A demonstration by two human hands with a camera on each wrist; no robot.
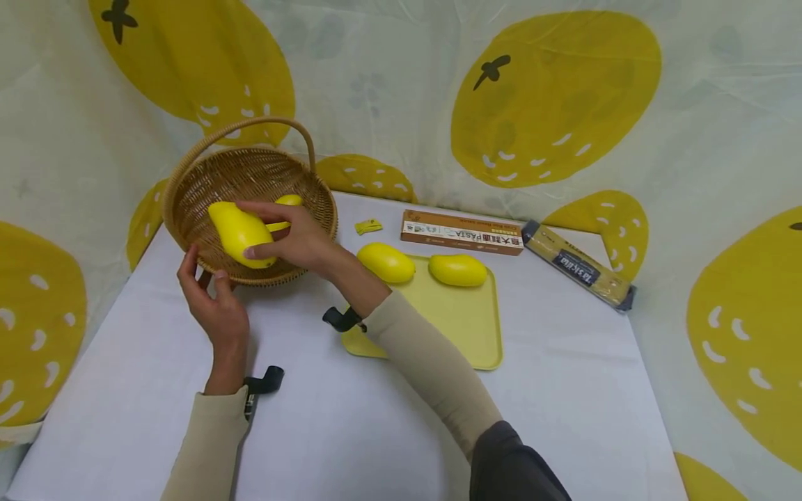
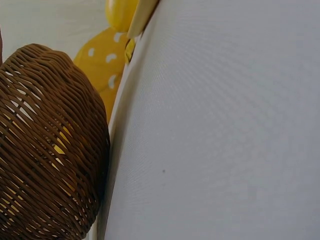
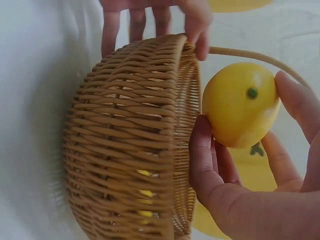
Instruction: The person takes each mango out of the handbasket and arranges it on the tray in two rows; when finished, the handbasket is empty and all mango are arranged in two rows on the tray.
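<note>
In the head view, a yellow mango [image 1: 234, 233] is held by my right hand [image 1: 303, 240] over the mouth of a wicker basket [image 1: 247, 167]. The right wrist view shows fingers and thumb around this mango [image 3: 235, 112], its green stem end facing the camera. My left hand [image 1: 216, 309] grips the basket's near rim; its thumb lies over the edge and its fingers on the outer wall. Another yellow fruit [image 1: 288, 200] lies inside the basket, partly hidden by my right hand. The left wrist view shows the basket's woven side [image 2: 50, 145], with yellow glimpsed through gaps.
Two more mangoes [image 1: 459, 270] sit along the back of a yellow tray [image 1: 464, 327], right of the basket. Behind stand a small yellow packet [image 1: 368, 226], a brown pasta box [image 1: 460, 232] and a pasta pack [image 1: 579, 266]. The basket's arched handle [image 1: 250, 123] rises at its back.
</note>
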